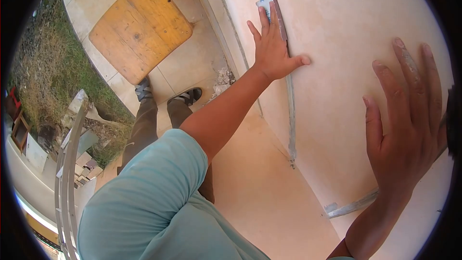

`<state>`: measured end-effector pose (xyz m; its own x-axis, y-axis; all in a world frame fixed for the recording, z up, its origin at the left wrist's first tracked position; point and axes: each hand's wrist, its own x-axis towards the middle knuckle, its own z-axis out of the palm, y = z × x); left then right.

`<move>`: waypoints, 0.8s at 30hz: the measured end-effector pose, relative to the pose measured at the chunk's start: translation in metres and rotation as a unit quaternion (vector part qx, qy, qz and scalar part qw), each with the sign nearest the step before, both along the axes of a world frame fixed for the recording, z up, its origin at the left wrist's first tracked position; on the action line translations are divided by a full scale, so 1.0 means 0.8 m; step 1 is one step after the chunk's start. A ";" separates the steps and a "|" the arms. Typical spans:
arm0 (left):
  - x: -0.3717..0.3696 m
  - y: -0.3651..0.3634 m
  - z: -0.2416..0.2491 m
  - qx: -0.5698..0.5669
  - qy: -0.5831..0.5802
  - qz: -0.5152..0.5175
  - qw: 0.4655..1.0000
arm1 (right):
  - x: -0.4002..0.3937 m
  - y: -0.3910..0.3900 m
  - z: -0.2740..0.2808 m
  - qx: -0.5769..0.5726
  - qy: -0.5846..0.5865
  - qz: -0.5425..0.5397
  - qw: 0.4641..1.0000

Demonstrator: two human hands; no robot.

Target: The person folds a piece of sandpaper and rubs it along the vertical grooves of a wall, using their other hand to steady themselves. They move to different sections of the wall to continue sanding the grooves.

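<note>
A folded piece of sandpaper (280, 22), with a pale printed back and a brown side, lies against the pinkish plastered wall (332, 77) at the upper centre. My left hand (274, 48) holds it against the surface under outstretched fingers, its thumb spread to the right. Beneath the sandpaper a grey filled strip (291, 115) runs down the wall. At the right, my right hand (406, 115) rests flat on the wall, fingers apart and dusty at the tips, with nothing in it.
A wooden stool (142, 29) stands on the tiled floor (168, 75) at the upper left, beside my sandalled feet. Rubble (223, 80) lies at the wall's foot. Curved metal rails (67, 178), grass (53, 63) and stacked blocks (86, 166) are at the left.
</note>
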<state>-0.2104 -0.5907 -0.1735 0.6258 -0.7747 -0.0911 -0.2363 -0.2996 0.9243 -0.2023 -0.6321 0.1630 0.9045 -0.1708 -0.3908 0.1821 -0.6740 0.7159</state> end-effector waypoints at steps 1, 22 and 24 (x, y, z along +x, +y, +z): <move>-0.007 0.002 0.002 0.007 0.006 -0.010 1.000 | 0.001 0.000 0.000 -0.004 0.005 -0.004 1.000; -0.100 0.050 0.041 -0.230 0.213 0.086 0.946 | -0.005 -0.002 0.001 -0.023 0.007 0.026 0.999; -0.086 0.034 0.032 -0.240 0.215 0.121 0.939 | -0.002 -0.004 0.006 -0.016 0.026 0.027 0.999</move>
<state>-0.2792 -0.5632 -0.1477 0.7738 -0.6313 -0.0522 0.2115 0.1798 0.9607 -0.2038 -0.6356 0.1677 0.8915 -0.1360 -0.4321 0.2540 -0.6398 0.7253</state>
